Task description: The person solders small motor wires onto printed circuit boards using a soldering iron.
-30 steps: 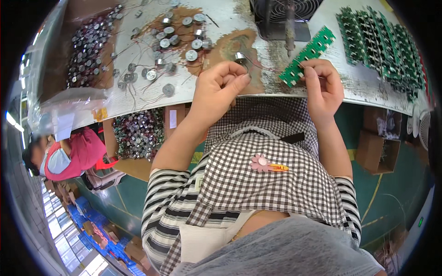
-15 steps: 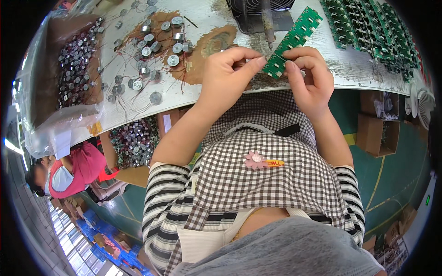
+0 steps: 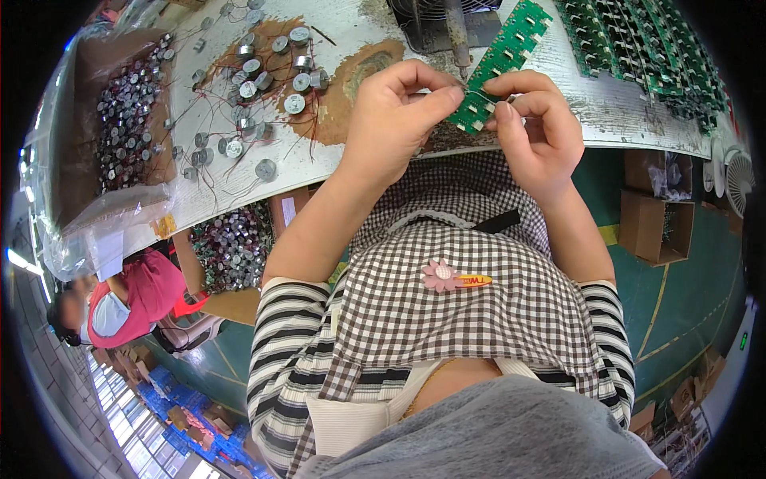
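A long green circuit board (image 3: 511, 52) slants up and away over the table's front edge, small pale parts along its length. My right hand (image 3: 542, 128) pinches its right side near the lower end, thumb and forefinger closed. At the opposite edge my left hand (image 3: 399, 116) has thumb and forefinger pressed together; what they pinch is hidden. Thin pale wire (image 3: 481, 96) crosses the board between both hands. Just above the left fingertips, the metal tip of a fixed rod like a soldering iron (image 3: 459, 52) points down beside the board.
Small round motors (image 3: 295, 104) with red wires lie scattered to the left, beside a plastic-lined carton (image 3: 72, 152) of more. Rows of green boards (image 3: 638, 56) stand at the far right. A black fan (image 3: 415, 20) sits behind the rod. Another person (image 3: 132, 299) sits at lower left.
Both hands and the board have moved slightly up and away, bringing the board's lower part and the left fingertips closer to the rod's tip. The pale wire shows more clearly.
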The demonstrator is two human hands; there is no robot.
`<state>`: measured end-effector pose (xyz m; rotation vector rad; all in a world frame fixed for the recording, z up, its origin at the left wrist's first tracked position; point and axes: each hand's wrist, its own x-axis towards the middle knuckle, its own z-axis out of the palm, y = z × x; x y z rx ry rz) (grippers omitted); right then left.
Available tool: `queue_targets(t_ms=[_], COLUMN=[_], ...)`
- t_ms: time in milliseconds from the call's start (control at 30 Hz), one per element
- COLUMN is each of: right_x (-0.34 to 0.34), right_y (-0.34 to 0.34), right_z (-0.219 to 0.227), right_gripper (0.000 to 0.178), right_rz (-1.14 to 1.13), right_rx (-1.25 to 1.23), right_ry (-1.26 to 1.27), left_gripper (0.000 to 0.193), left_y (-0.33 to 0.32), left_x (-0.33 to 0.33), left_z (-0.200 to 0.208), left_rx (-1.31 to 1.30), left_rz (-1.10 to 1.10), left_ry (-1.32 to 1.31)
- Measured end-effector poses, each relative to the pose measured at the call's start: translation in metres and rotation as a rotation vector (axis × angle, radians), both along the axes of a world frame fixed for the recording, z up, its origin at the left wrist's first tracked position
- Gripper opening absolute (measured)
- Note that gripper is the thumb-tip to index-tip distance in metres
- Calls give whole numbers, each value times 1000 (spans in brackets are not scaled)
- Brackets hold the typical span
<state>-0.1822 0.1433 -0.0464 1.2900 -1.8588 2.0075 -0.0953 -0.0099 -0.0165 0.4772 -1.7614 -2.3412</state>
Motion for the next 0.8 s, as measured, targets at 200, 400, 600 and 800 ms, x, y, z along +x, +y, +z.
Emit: queue_targets(t_ms=[200, 400, 600, 800], right_x=[-1, -6, 1, 3], right_y=[-2, -7, -4, -1], right_z=[0, 4, -3, -2], right_gripper=[11, 11, 12, 12], right_rz=[-17, -37, -1, -15], right_rx=[11, -4, -11, 3], right_ry=[-26, 80, 54, 5], left_gripper=[11, 9, 11, 15], left_y=[5, 6, 7, 5], left_x=[0, -4, 4, 8], left_z=[0, 1, 1, 4], left_rx=[-36, -65, -214, -198], left_rz=[56, 127, 123, 74], left_ry=[-14, 72, 31, -31])
